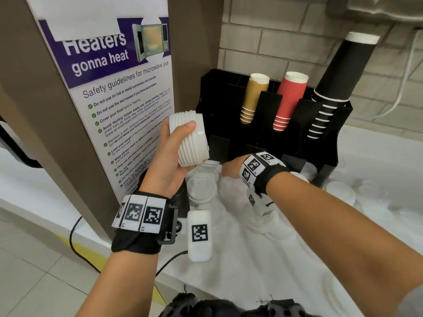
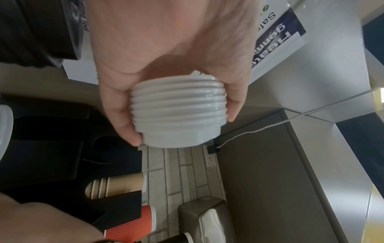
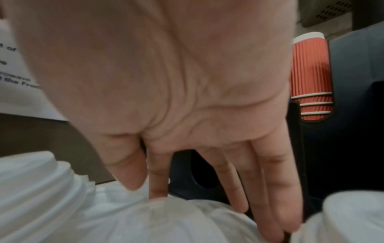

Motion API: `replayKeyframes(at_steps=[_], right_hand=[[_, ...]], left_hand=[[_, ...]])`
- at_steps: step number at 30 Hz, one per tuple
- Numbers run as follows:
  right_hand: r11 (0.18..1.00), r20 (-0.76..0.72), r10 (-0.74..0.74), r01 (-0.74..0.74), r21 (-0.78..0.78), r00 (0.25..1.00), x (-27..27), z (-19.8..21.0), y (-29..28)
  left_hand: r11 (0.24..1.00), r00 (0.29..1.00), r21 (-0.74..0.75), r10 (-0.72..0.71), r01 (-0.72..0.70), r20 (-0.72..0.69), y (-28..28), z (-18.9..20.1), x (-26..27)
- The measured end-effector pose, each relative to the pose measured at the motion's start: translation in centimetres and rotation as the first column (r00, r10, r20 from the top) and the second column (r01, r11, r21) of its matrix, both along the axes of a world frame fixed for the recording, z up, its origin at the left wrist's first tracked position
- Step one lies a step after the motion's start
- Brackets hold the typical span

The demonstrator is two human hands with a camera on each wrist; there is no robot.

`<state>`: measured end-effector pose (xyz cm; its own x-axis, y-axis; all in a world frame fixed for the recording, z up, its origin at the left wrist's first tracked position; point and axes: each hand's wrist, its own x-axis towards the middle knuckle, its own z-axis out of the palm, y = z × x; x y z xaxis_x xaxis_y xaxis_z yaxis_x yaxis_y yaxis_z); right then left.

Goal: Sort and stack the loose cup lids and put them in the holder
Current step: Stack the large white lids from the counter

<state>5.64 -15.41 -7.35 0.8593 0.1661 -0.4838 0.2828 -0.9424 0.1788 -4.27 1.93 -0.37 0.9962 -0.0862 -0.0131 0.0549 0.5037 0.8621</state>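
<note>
My left hand point(image 1: 179, 143) is raised in front of the poster and grips a nested stack of white cup lids point(image 1: 191, 139), thumb on one side and fingers on the other; the left wrist view shows the stack of lids point(image 2: 176, 113) with several ribbed rims. My right hand point(image 1: 230, 169) reaches down in front of the black holder point(image 1: 215, 92), fingers straight, their tips point(image 3: 158, 189) touching a translucent white lid point(image 3: 166, 218) on the counter. More loose white lids point(image 1: 202, 188) lie around it. Whether the thumb and forefinger pinch its edge is unclear.
The holder's slots carry brown cups point(image 1: 253, 97), red cups point(image 1: 288, 101) and a tall stack of black cups point(image 1: 336, 83). A panel with a microwave poster point(image 1: 109, 83) stands close on the left. More lids point(image 1: 341, 193) lie at the right on the white counter point(image 1: 377, 161).
</note>
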Motion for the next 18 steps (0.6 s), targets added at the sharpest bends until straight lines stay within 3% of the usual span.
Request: replayKeyframes(at_steps=[4,10,18], right_hand=[[0.997,0.013,0.024,-0.023,-0.074,1.0,-0.07,0.04,-0.05],[0.996,-0.015,-0.083,0.083,0.035,0.996,-0.28,0.17,-0.14],[0.996,0.029,-0.068,0.066,0.063,0.997,-0.1,-0.6,-0.12]], left_hand=[[1.0,1.0,-0.002,-0.005,0.005,0.0,-0.03,0.0,-0.1],[1.0,1.0,-0.005,-0.008,0.008,-0.002,-0.17,-0.21,-0.19],[1.0,1.0,-0.006,-0.005,0.005,-0.006,-0.21,-0.03,-0.33]])
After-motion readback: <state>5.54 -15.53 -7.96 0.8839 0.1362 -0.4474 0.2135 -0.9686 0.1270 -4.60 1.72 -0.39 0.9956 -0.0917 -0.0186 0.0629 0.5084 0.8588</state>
